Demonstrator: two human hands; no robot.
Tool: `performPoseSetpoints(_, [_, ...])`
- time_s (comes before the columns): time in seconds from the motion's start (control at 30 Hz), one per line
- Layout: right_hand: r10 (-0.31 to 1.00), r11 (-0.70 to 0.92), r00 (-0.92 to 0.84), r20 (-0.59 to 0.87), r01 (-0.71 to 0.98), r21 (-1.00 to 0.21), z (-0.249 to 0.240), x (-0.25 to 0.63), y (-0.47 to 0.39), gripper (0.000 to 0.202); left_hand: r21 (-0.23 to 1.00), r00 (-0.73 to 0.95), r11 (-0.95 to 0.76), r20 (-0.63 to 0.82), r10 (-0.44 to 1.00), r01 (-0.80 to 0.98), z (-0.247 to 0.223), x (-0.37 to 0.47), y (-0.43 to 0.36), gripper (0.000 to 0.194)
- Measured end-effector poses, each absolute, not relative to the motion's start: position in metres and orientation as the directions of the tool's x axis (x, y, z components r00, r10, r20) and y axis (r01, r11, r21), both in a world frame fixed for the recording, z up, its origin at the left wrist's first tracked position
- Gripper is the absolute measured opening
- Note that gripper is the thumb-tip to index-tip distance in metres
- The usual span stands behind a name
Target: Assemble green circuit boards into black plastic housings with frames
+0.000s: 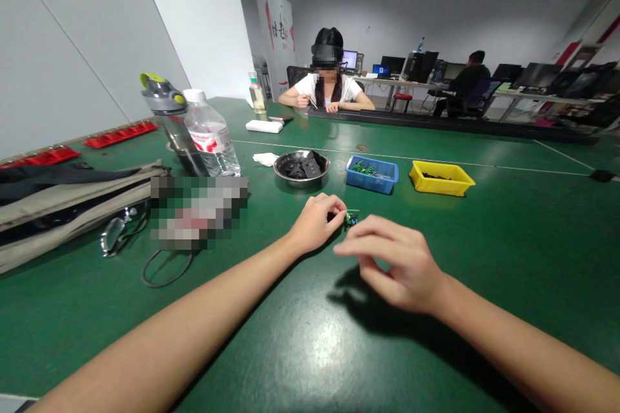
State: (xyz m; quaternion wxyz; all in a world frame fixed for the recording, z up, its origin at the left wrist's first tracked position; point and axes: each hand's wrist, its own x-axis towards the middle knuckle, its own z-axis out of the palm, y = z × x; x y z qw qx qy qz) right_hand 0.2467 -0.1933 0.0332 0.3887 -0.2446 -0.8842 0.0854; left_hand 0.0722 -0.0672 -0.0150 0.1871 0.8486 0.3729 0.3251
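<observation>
"Where is the small green circuit board (352, 219)?"

"At the fingertips of the left hand (317, 222), which seem to pinch its left side; it sits well in from the near edge of the green, glossy table (508, 239)."

"How would it handle?"

"Likely light, stiff and fragile; best taken by its rims; it looks tiny, with blue and dark parts."

"The right hand (397, 264)?"

"Half-open beside it, nothing visibly held; towards the far edge stand a round steel bowl (301, 183), a blue plastic bin (371, 183) and a yellow plastic bin (438, 187)."
</observation>
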Motion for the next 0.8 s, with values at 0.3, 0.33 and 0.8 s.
performPoseSetpoints(0.3, [0.825, 0.533, -0.345, 0.447, 0.739, -0.413, -0.028, 0.287, -0.113, 0.049, 0.582, 0.519, -0.654, 0.412, 0.749, 0.483, -0.016, 0.073, -0.067, 0.009])
performPoseSetpoints(0.33, [0.817, 0.548, -0.371, 0.442, 0.739, -0.392, -0.030, 0.286, -0.112, 0.044, 0.588, 0.519, -0.655, 0.414, 0.748, 0.475, -0.016, 0.073, -0.067, 0.010])
performPoseSetpoints(0.8, [0.856, 0.491, -0.357, 0.375, 0.789, -0.370, -0.030, 0.282, -0.104, 0.028, 0.660, 0.469, -0.643, 0.458, 0.755, 0.390, -0.007, 0.047, -0.049, 0.022])
